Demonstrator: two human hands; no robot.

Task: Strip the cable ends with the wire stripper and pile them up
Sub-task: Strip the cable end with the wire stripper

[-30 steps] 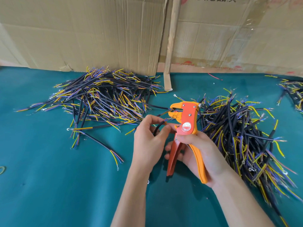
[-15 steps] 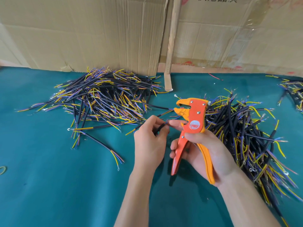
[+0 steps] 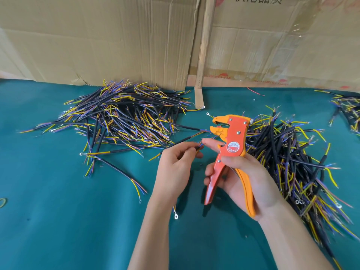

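1. The right hand holds the wire stripper. Its fingers curl around the two handles, and the thumb lies over the front near the round red sticker.
2. The wire stripper is orange and red. It stands up from the right hand with its mouth at the top, facing toward the left hand. The mouth is a little open.
3. The left hand is just beside the right hand. Its thumb and fingers pinch one cable.
4. The cable is black. Its thin blue and yellow wires poke out between the fingertips, just below the mouth of the wire stripper. The first finger of the right hand reaches out and touches these wires too.
5. The other end of the cable runs away past the left hand, toward a big pile of cables on the far side of that hand.
6. A second big pile of cables lies behind and beside the right hand.
7. Both hands hover over a green desk.
8. A loose wire end with a small ring shows beside the left wrist.
9. Brown cardboard stands up at the far edge of the desk, past both piles.
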